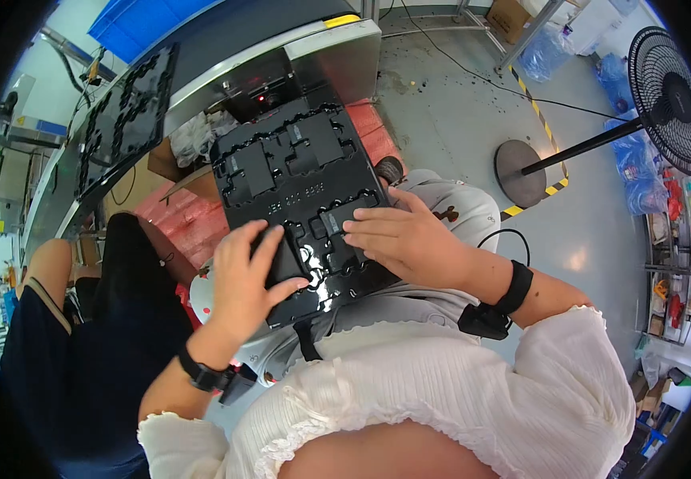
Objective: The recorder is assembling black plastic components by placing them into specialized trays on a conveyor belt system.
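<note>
A glossy black molded tray (293, 191) rests across my lap, its far end at the metal workbench. Flat dark rectangular pieces (253, 172) sit in its shaped pockets, two in the far half. My left hand (245, 271) is spread over the near left pocket, fingertips on or beside the dark piece (284, 263) there and thumb on the tray. Over the near right pocket, my right hand (397, 238) lies with fingers stretched out, their tips at another dark piece (336, 223). Neither hand grips anything. My palms and fingers partly cover both near pockets.
Another black tray (130, 120) leans on the bench at left, near a blue bin (142, 28). A person in dark clothes (82, 351) sits close on my left. A standing fan (671, 100) with a round base is at right. Pink wrap (174, 219) lies below the tray.
</note>
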`<action>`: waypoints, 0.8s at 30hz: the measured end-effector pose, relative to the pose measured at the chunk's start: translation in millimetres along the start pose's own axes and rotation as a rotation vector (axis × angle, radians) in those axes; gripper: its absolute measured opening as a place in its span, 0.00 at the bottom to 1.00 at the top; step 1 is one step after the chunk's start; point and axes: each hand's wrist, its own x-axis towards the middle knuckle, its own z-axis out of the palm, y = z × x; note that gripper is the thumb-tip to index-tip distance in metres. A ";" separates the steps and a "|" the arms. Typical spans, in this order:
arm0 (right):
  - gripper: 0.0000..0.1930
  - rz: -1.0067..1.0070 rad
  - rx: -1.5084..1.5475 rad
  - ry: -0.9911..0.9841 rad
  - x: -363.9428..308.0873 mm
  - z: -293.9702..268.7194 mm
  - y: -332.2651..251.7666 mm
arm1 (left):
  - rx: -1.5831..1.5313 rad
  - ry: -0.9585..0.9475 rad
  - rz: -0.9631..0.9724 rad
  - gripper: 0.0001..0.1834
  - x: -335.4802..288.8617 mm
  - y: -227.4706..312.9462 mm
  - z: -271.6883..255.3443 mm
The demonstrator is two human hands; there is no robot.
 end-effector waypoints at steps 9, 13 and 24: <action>0.18 -0.127 0.040 0.412 83.0 -37.4 5.7 | -0.046 -0.158 0.036 0.34 -26.6 14.7 13.7; 0.23 -0.183 -0.039 0.484 166.2 -46.7 25.6 | -0.029 -0.180 0.053 0.35 -25.2 15.7 15.2; 0.12 -0.212 -0.630 0.208 202.7 -25.9 18.6 | -0.524 0.415 -0.314 0.28 -25.8 -2.7 8.3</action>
